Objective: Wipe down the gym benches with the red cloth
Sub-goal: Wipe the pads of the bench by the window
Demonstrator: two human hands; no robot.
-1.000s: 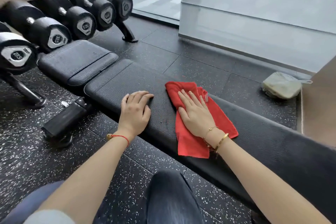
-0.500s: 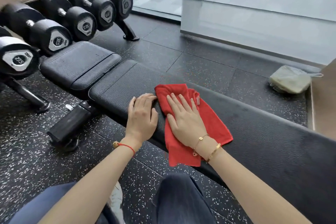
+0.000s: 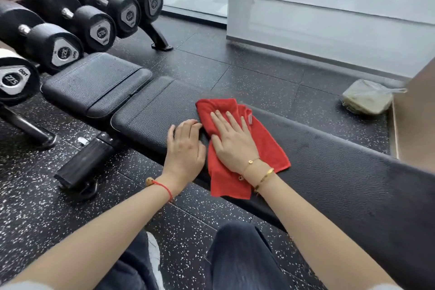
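A black padded gym bench (image 3: 150, 115) runs from the left middle to the right edge, with a separate seat pad (image 3: 94, 80) at its left end. The red cloth (image 3: 266, 141) lies spread on the long pad, its near corner hanging over the front edge. My right hand (image 3: 233, 141) presses flat on the cloth with straight fingers. My left hand (image 3: 186, 148) rests on the bench's near edge just left of the cloth, fingers bent over the pad and touching the cloth's side.
A rack of black dumbbells (image 3: 94, 23) stands at the upper left, its foot (image 3: 160, 42) on the speckled rubber floor. The bench's base bar (image 3: 82, 167) juts out below the pad. A bagged bundle (image 3: 367, 99) lies by the wall at right. My knees are at the bottom.
My right hand has slid the red cloth leftward along the pad until it meets my left hand. My left hand stays on the bench edge.
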